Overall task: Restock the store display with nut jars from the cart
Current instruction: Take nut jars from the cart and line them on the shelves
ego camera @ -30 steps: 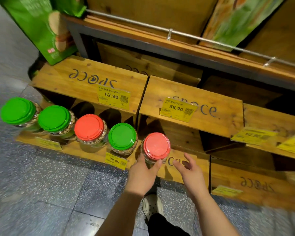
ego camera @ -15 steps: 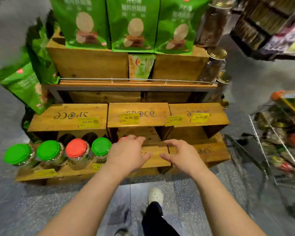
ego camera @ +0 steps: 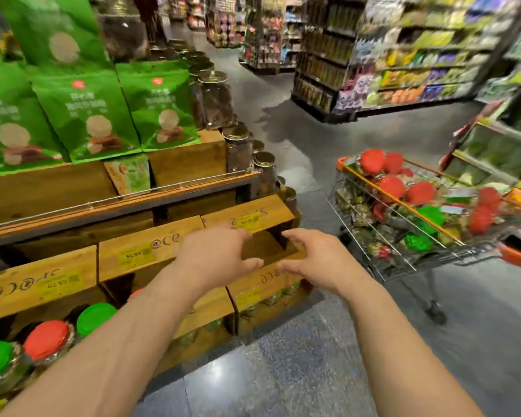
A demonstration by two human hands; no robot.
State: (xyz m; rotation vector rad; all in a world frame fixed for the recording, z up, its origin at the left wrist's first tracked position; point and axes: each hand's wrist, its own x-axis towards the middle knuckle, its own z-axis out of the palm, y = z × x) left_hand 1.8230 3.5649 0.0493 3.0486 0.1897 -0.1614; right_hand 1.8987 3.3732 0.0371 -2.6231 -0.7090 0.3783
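Shelving fills the upper right of the frame, blurred aisles of packaged goods (ego camera: 403,61) running back into the store. Across the left half stands the wooden display (ego camera: 57,191), stepped crates with yellow price tags (ego camera: 133,255) on their fronts, and big green snack bags (ego camera: 85,112) lean along its top tier in the upper left. Over at centre right sits the wire cart (ego camera: 373,236) with its orange rim, piled with nut jars (ego camera: 391,188), mostly red lids and a few green ones among them. Grey speckled floor (ego camera: 283,371) runs between cart and display. Both forearms reach up from the bottom edge toward the middle of the frame. Left hand (ego camera: 217,257) hovers in front of the crates, fingers spread and lightly curved, gripping nothing. Right hand (ego camera: 316,260) floats just beside it, fingers likewise loose and apart, nothing in it, well short of the cart. Down in the lower left, on the display's bottom ledge, shelved jars (ego camera: 47,341) stand in a row: a green lid at the edge, a red one, another green, and a sliver of red half hidden behind the left forearm. Dark jars with gold lids (ego camera: 238,149) line the display's right end.
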